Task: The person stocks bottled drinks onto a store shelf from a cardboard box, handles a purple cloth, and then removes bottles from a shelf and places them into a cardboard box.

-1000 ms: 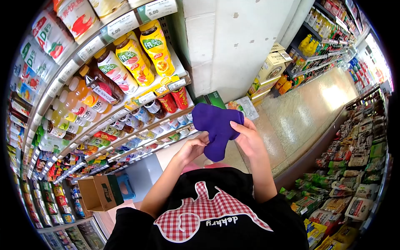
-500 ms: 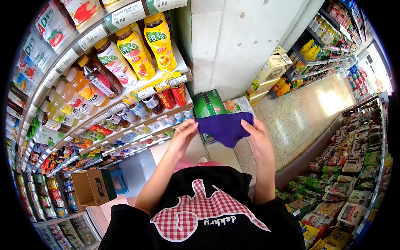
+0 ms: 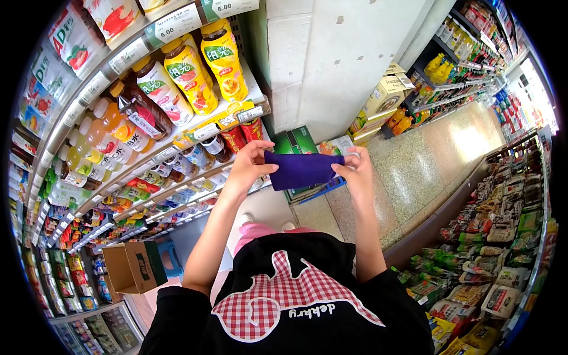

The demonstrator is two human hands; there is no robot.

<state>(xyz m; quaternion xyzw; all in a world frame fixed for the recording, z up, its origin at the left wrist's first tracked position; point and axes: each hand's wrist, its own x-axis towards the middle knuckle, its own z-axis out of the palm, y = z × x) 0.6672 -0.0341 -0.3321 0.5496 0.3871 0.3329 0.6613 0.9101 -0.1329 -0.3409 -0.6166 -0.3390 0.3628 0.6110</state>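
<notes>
A purple cloth is stretched level between my two hands, folded into a small rectangle. My left hand pinches its left end between thumb and fingers. At the right end, my right hand grips the edge the same way, thumb in front. Behind and below the cloth, a green box shows on the floor beside the white pillar.
Shelves of bottled drinks curve along the left. A white pillar stands ahead. An open cardboard box lies at the lower left, near a blue stool. Packaged snacks fill a rack on the right.
The cloth has gone from a loose, drooping shape to a taut rectangle between both hands. My left hand has shifted left and up, and my right hand has risen slightly.
</notes>
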